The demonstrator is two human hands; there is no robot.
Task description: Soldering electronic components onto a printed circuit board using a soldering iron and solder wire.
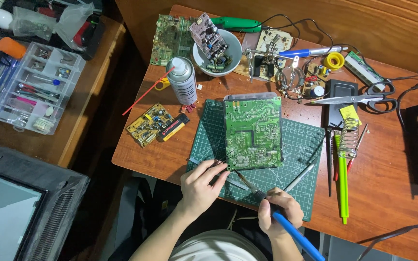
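On the side table at far left sits a clear parts box (35, 87). On the main table (388, 193), a small yellow board (149, 124) lies just left of the cutting mat (296, 145), with a spray can (182, 79) and a white bowl (218, 50) of parts above it.

The left hand (201, 186) rests at the mat's lower left edge, fingers pressed together on a thin metal tool, probably tweezers (222, 162), whose tips reach the bottom left corner of the green board (253, 133). The right hand (279, 212) is closed around the blue handle of a soldering iron (267, 200), held like a pen, its tip aimed at the board's lower edge.

To do this well, I judge the left hand should stay braced on the mat so the tweezers keep steady, and the iron's tip should touch only the one joint, briefly, without bridging neighbours.

The board lies flat, solder side up, in the middle of the mat: green, rectangular, dense with pale traces and small joints, a grey strip along its top edge. Further right lie scissors (364, 99) and a coiled iron stand (348, 137).
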